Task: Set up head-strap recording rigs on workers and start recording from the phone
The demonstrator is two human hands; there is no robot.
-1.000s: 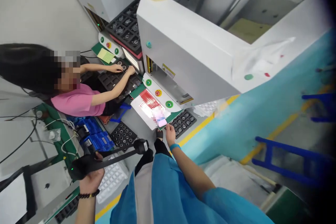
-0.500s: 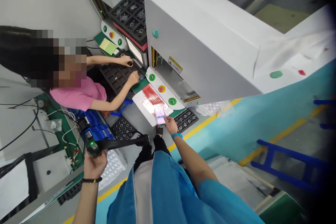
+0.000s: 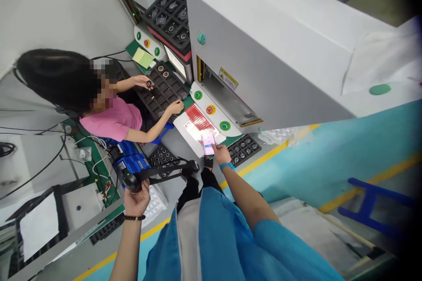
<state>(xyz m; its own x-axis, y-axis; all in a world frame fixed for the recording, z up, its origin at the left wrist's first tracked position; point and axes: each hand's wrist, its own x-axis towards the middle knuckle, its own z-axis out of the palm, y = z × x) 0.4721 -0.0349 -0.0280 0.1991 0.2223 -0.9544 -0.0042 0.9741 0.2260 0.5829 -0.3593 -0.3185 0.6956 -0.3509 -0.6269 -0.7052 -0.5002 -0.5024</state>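
Black webbing is forming the strap of a head-mount device [image 3: 158,171], which the wearer's left hand [image 3: 137,197] is grasping at its bulkier end, where a small green light is showing. The strap's far end is extending toward the wearer's legs. A dark bead bracelet [image 3: 134,217] is circling the left wrist.

The right hand [image 3: 222,153] is pinching a phone [image 3: 209,145] by its near edge, screen lit and facing up. From above, the phone is overlapping the corner of a white sheet [image 3: 187,137] bearing a red-gridded label sheet [image 3: 198,117]; whether it is touching the paper cannot be determined. A blue wristband [image 3: 227,166] is encircling the right wrist.

Just beyond the paper, a white control panel [image 3: 217,118] with two green buttons and one red button is fronting a white machine [image 3: 250,52]. A black compartment tray [image 3: 244,148] of small parts is lying near the right hand.

To the left, a co-worker in a pink shirt [image 3: 112,118] is sitting over a black parts tray [image 3: 165,90], one hand holding a dark round part [image 3: 149,84]. Blue bins [image 3: 132,158] are standing behind the strap.
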